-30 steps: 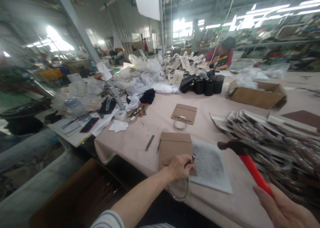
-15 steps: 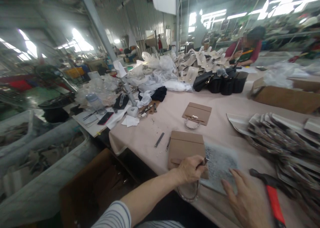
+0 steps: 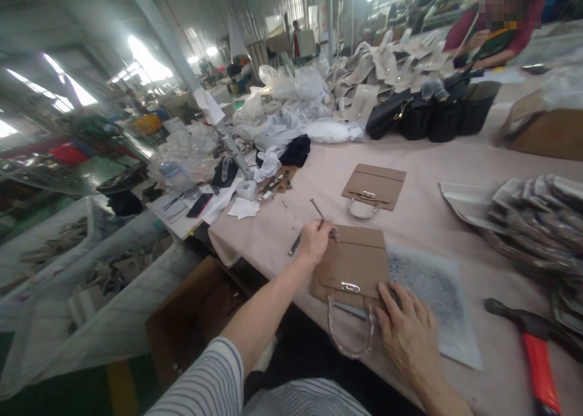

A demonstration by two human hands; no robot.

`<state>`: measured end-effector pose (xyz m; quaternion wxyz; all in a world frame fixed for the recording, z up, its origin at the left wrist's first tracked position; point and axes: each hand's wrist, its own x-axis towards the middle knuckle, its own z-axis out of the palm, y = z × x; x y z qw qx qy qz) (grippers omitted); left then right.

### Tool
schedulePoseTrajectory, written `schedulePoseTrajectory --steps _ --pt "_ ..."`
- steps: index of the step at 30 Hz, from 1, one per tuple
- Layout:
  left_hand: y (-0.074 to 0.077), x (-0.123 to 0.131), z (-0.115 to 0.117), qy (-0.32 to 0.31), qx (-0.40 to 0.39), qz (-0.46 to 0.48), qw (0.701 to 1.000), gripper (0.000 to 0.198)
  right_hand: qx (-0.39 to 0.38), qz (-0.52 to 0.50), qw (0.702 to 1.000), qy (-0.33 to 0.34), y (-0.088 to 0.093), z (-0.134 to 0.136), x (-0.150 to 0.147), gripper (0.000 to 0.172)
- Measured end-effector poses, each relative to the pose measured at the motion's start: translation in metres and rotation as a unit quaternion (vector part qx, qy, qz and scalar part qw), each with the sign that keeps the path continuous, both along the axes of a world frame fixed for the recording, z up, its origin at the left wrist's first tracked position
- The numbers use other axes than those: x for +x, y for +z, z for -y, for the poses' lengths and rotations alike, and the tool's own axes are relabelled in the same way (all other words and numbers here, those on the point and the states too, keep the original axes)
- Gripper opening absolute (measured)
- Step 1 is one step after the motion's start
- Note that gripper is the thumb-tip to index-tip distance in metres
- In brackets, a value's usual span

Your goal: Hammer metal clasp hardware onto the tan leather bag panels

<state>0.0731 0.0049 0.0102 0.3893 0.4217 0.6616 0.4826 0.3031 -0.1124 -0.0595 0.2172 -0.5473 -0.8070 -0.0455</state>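
Across the workshop, a desk (image 3: pixel 325 170) was seen covered in pale cloth, with white plastic wrapping heaped toward twelve o'clock. At its near side a taupe handbag panel (image 3: pixel 357 261) was laid partly over a grey slab (image 3: pixel 432 282), its handle (image 3: pixel 354 355) pointed toward six o'clock. At the panel's ten o'clock corner a thin metal rod (image 3: pixel 316 208) was gripped by the closed fingers of the left hand (image 3: pixel 314 241). At four o'clock the panel's edge was met by the right hand (image 3: pixel 407 328), its fingers half curled; whether anything was held there could not be told. The panel's smooth face could be scratched if the rod were dragged across it. Because the handle was brought to the desk's edge, it could be caught by a sleeve and the panel pulled askew. Farther out at four o'clock, the hammer (image 3: pixel 537 361) could be knocked by the right elbow.
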Motion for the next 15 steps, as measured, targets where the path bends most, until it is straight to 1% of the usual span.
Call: schedulePoseTrajectory --steps 1,2,3,4,5,6,7,9,10,11,13,14,15 --pt "0.004 -0.021 -0.003 -0.008 -0.033 -0.147 0.989 0.033 0.001 0.000 1.000 0.000 0.001 0.000 -0.001 0.039" --pt "0.007 -0.042 -0.003 -0.011 -0.075 -0.291 0.954 0.034 0.001 -0.001 1.000 0.000 0.001 0.001 -0.002 0.040" --pt "0.008 -0.062 -0.001 -0.016 -0.118 -0.399 0.909 0.034 0.000 -0.002 1.000 0.000 0.000 0.001 -0.003 0.040" --pt "0.009 -0.080 0.001 -0.017 -0.144 -0.446 0.883 0.033 -0.003 -0.004 1.000 0.000 0.000 0.001 -0.003 0.040" --pt "0.008 -0.094 0.005 -0.018 -0.164 -0.476 0.864 0.030 -0.005 -0.007 1.000 -0.001 -0.001 0.001 -0.003 0.040" --pt "0.007 -0.104 0.010 -0.018 -0.176 -0.485 0.856 0.028 -0.006 -0.012 1.000 -0.002 -0.002 0.000 -0.002 0.039" --pt "0.005 -0.111 0.015 -0.018 -0.181 -0.487 0.855 0.025 -0.006 -0.019 1.000 -0.001 -0.003 -0.001 -0.001 0.039" --pt "0.002 -0.111 0.029 -0.035 -0.155 -0.505 0.849 0.023 -0.002 -0.033 0.999 0.008 -0.006 -0.004 0.003 0.037" --pt "0.000 -0.105 0.037 -0.062 -0.119 -0.513 0.848 0.023 0.003 -0.039 0.999 0.021 -0.006 -0.006 0.004 0.036" --pt "-0.001 -0.096 0.046 -0.106 -0.071 -0.515 0.848 0.022 0.010 -0.045 0.998 0.041 -0.006 -0.009 0.006 0.034" --pt "-0.004 -0.072 0.066 -0.224 0.034 -0.492 0.841 0.017 0.016 -0.054 0.995 0.088 -0.003 -0.016 0.009 0.030" --pt "-0.005 -0.059 0.074 -0.281 0.070 -0.470 0.834 0.015 0.012 -0.052 0.993 0.110 0.000 -0.020 0.010 0.027" --pt "-0.006 -0.046 0.082 -0.319 0.089 -0.454 0.827 0.012 0.002 -0.043 0.991 0.127 0.005 -0.025 0.011 0.025"
